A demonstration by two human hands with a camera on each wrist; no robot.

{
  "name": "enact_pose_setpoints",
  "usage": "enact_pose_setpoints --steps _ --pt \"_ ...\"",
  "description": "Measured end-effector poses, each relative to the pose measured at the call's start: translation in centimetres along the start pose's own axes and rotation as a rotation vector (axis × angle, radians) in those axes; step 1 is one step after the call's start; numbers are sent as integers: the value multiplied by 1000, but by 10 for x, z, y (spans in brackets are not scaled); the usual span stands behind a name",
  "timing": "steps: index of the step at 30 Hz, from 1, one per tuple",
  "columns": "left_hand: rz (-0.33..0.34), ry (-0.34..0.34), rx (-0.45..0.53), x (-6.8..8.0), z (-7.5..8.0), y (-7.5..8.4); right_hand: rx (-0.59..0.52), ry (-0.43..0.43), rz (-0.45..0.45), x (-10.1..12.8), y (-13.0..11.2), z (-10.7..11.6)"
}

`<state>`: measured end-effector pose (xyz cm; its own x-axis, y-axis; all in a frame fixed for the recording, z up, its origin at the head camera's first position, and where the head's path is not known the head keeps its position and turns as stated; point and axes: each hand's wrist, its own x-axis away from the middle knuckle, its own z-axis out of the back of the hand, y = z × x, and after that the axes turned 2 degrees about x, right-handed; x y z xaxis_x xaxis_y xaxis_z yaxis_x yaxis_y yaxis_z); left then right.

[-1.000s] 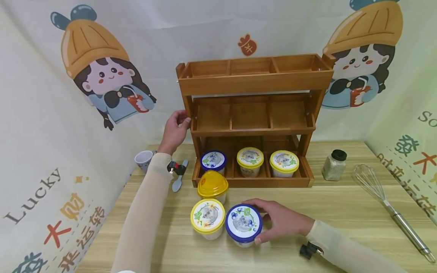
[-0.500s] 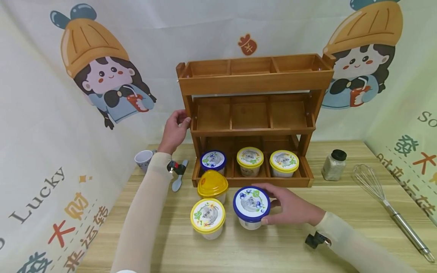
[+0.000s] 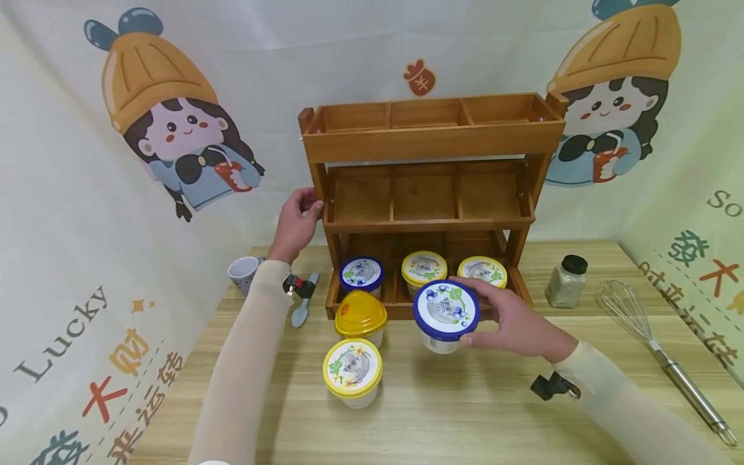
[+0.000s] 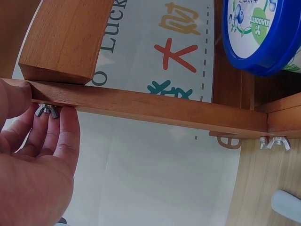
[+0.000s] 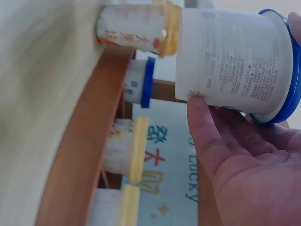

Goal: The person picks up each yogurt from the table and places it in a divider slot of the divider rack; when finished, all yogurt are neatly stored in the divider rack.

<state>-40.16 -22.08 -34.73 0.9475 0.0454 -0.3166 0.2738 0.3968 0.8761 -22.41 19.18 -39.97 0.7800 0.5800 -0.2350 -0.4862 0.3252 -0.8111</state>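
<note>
The right hand [image 3: 511,323] is gripping the blue-lidded cup [image 3: 445,314] with curled fingers, holding it clear of the table [image 3: 465,413] near the rack [image 3: 430,194]. The left hand [image 3: 296,223] is pinching the rack's left post, likely steadying it.

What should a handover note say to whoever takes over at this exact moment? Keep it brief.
Left hand grips the wooden rack at its left post. Right hand holds the blue-lidded cup off the table, in front of the bottom tier.
Done: three cups sit in the bottom tier.
Left: the held cup, the yellow-lidded cup and the domed yellow cup on the table; middle and top tiers hold nothing.
</note>
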Motion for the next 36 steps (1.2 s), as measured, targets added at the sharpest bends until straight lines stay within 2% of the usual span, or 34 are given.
enact_pose_setpoints --steps 8,12,16,31,36 --pt "-46 17 -5 -1 1 -5 39 132 -16 -5 -14 23" --pt "-24 7 2 2 1 -7 38 183 -7 -7 -20 33" --pt "-12 -2 3 4 1 -8 28 241 -43 -11 -25 43" --pt "-36 -2 10 -1 0 -3 -2 406 -129 -38 -31 88" --pt "-24 1 3 0 0 -2 37 462 -152 -50 -29 103"
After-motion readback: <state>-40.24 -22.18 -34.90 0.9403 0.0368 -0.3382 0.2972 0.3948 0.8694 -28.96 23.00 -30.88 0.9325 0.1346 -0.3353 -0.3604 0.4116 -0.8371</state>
